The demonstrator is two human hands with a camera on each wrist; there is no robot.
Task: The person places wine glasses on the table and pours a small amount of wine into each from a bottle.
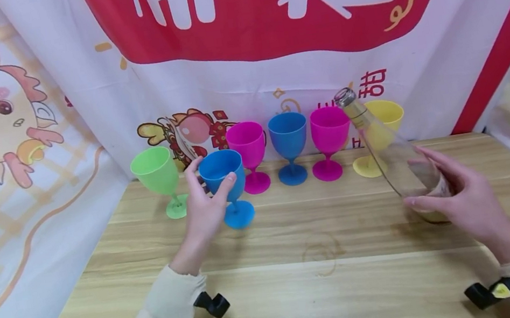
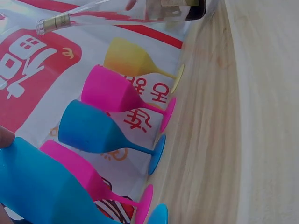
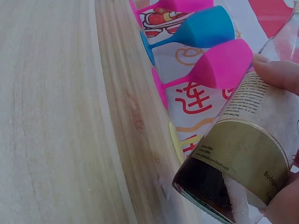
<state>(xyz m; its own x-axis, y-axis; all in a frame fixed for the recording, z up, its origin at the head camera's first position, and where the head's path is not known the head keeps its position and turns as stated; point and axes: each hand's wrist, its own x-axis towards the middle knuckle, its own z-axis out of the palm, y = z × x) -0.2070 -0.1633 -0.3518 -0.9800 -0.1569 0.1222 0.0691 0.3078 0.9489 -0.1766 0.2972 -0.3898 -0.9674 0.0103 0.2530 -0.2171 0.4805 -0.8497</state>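
Observation:
My left hand (image 1: 206,204) grips the bowl of a blue goblet (image 1: 237,213), thumb on the near side of its rim. The goblet stands in front of the others, its foot close over the table. In the left wrist view this blue goblet (image 2: 37,186) fills the lower left corner. My right hand (image 1: 468,199) holds a clear glass bottle (image 1: 388,154) around its labelled lower part. The bottle leans left, its neck in front of a yellow goblet (image 1: 388,114). Dark liquid (image 3: 205,179) shows low in the bottle in the right wrist view.
A green goblet (image 1: 156,170) stands left of my left hand. Behind, a magenta goblet (image 1: 247,144), another blue goblet (image 1: 289,138) and a second magenta goblet (image 1: 329,132) line the back edge by a printed cloth (image 1: 235,91). Brown ring stains (image 1: 323,258) mark the wooden table (image 1: 305,309).

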